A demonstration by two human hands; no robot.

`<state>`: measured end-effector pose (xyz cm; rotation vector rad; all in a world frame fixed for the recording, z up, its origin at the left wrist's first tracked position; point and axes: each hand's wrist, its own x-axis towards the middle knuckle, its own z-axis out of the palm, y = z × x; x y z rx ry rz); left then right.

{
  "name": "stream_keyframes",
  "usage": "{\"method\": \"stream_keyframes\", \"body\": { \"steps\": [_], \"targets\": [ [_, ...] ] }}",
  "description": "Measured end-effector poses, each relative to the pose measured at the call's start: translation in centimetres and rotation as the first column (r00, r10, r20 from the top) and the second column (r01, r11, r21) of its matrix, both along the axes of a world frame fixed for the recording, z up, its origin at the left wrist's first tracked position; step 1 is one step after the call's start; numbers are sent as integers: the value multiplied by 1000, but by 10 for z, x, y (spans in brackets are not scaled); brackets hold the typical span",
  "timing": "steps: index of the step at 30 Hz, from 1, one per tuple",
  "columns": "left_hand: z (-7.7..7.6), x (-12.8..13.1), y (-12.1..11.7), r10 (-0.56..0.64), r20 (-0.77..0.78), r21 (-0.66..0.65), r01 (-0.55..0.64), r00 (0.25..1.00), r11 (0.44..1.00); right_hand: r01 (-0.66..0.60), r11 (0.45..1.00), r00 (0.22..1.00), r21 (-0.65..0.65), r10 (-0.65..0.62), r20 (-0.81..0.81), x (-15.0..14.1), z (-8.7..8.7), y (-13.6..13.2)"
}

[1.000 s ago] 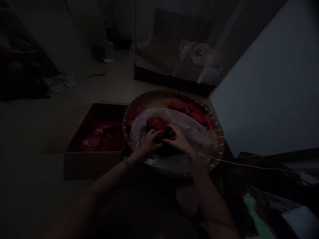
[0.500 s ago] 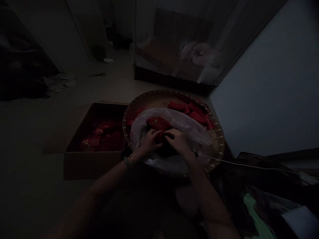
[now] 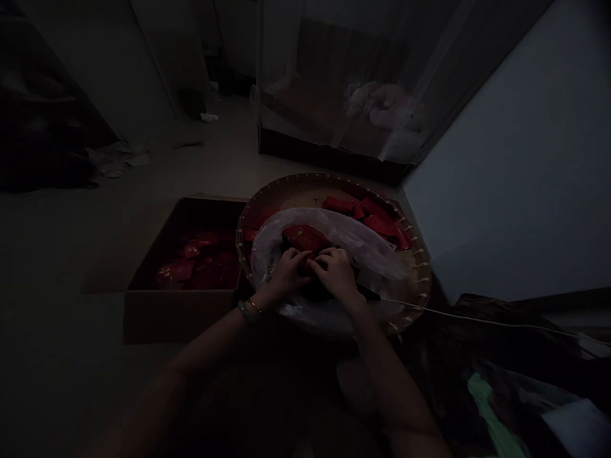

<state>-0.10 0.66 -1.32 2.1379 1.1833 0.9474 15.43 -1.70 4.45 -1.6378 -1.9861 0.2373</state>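
Note:
The scene is very dark. My left hand (image 3: 285,273) and my right hand (image 3: 337,273) meet over a clear plastic bag (image 3: 372,254) that lies in a round woven tray (image 3: 415,254). Both hands have their fingers curled around a small red packet (image 3: 305,263) between them. A larger red packet with a green mark (image 3: 303,236) lies in the bag just beyond my fingers. More red packets (image 3: 367,214) are piled at the far side of the tray. A bangle sits on my left wrist.
An open cardboard box (image 3: 143,312) holding several red packets stands left of the tray. A white cable (image 3: 477,318) runs right from the tray. A box draped in netting (image 3: 334,95) stands behind. A pale wall (image 3: 515,178) rises on the right; dark cloth and green plastic lie at lower right.
My right hand has slid left toward my left hand, so the fingers now close together over the small red packet. The rest stays put.

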Motion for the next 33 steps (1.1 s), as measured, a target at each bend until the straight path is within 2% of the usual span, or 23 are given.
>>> {"method": "stream_keyframes", "body": {
  "steps": [5, 8, 10, 12, 14, 16, 18, 22, 25, 29, 31, 33],
  "targets": [
    [-3, -1, 2, -28, 58, -16, 29, 998, 999, -78, 993, 997, -93, 77, -14, 6, -3, -2],
    [-4, 0, 4, -21, 126, -52, 28, 992, 998, -146, 983, 983, -111, 132, -126, 18, -2, 1],
    [-4, -1, 6, -29, 196, -148, 59, 980, 987, -161, 981, 963, -105, 132, -235, 30, 1, 3],
    [-3, -2, 7, -69, 280, -328, 163, 957, 931, -166, 977, 939, -132, 116, -324, 43, 7, 4],
    [-3, -3, 7, -97, 325, -500, 258, 941, 827, -170, 970, 925, -172, 97, -369, 54, 12, 3],
    [-1, -4, 7, -113, 327, -588, 296, 938, 753, -160, 968, 919, -191, 75, -388, 62, 16, 1],
    [2, -5, 7, -115, 341, -603, 311, 933, 735, -136, 972, 914, -190, 49, -403, 67, 16, -1],
    [5, -5, 6, -114, 355, -597, 319, 928, 736, -78, 973, 901, -217, -24, -433, 66, 14, -1],
    [6, -5, 5, -120, 330, -613, 310, 936, 727, -172, 931, 894, -323, 10, -448, 60, 17, -1],
    [9, -3, 1, -161, 368, -618, 370, 916, 693, -361, 829, 866, -427, 128, -484, 51, 15, 0],
    [11, -2, -1, -178, 409, -627, 417, 895, 658, -392, 818, 865, -420, 173, -471, 46, 8, 2],
    [12, -1, -3, -192, 457, -634, 469, 868, 615, -377, 840, 883, -390, 199, -426, 42, 3, 3]
  ]
}}
